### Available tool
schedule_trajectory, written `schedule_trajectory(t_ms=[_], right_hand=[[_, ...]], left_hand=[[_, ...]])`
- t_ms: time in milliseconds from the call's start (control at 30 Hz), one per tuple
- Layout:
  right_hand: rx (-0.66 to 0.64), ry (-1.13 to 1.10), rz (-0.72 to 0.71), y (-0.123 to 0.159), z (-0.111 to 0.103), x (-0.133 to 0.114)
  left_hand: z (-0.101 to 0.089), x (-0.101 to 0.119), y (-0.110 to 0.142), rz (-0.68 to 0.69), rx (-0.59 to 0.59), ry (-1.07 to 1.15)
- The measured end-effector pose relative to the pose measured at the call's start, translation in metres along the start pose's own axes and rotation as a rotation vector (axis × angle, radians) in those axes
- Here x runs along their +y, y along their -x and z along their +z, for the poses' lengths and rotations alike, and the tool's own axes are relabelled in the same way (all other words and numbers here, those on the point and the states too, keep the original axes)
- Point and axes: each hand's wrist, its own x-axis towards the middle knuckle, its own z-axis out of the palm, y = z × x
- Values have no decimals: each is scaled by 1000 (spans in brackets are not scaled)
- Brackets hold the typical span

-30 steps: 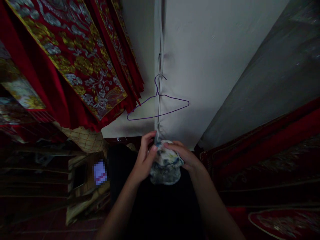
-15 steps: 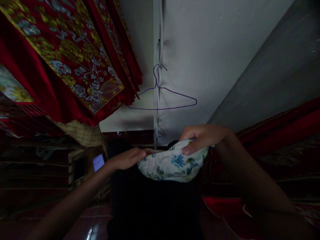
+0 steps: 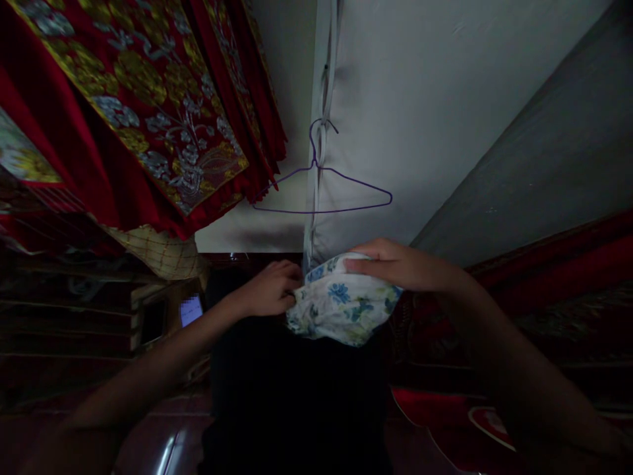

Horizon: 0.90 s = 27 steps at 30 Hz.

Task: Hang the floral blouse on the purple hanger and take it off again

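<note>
A white cloth with blue and green flowers (image 3: 346,303) is bunched between my two hands, in front of my dark clothing. My left hand (image 3: 271,289) grips its left end with curled fingers. At the upper right edge, my right hand (image 3: 390,264) holds the cloth between the thumb, which lies on the front, and the fingers behind it. What kind of cloth item it is cannot be made out. Beyond the hands, a thin purple clothes hanger (image 3: 346,210) hangs bare from a pale strap (image 3: 321,142) on the wall.
Red cloth with gold and silver embroidery (image 3: 163,112) hangs at the upper left. Below it are a woven pale object (image 3: 158,251) and a lit phone (image 3: 190,310) beside a dark one (image 3: 153,321). A grey wall surface (image 3: 534,132) slants at the right, above dark red fabrics (image 3: 558,257).
The cloth has been raised slightly and tilted, its right side gathered. My left hand has moved right and its fingers have curled in. My right hand has shifted a little higher on the edge.
</note>
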Motion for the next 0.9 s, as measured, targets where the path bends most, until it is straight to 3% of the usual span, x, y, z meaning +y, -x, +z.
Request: schedule_trajectory(t_ms=[100, 167, 233, 300, 400, 500, 567, 633, 767, 833, 900], right_hand=[[426, 140, -158, -8, -28, 21], [652, 136, -245, -20, -42, 38], [794, 105, -316, -38, -45, 55], [834, 67, -364, -61, -39, 71], [796, 2, -377, -103, -24, 86], [812, 46, -295, -138, -25, 96], [819, 125, -208, -146, -34, 101], [825, 175, -153, -141, -45, 104], [806, 300, -116, -108, -57, 102], [777, 372, -102, -93, -59, 97], [765, 395, -98, -84, -59, 93]], left_hand=[[-20, -25, 7, -166, 96, -333], [-35, -44, 11, -227, 130, -353], [-47, -58, 15, -246, 204, -290], [-55, -64, 17, -248, 316, -222], [-56, -61, 19, -270, 556, -176], [-54, -56, 22, -340, 720, 60], [-55, -56, 27, -376, 704, 249], [-57, -60, 33, -365, 569, 257], [-61, -77, 42, -389, 199, -198], [-64, -85, 41, -421, 201, -387], [-70, -88, 35, -399, 309, -452]])
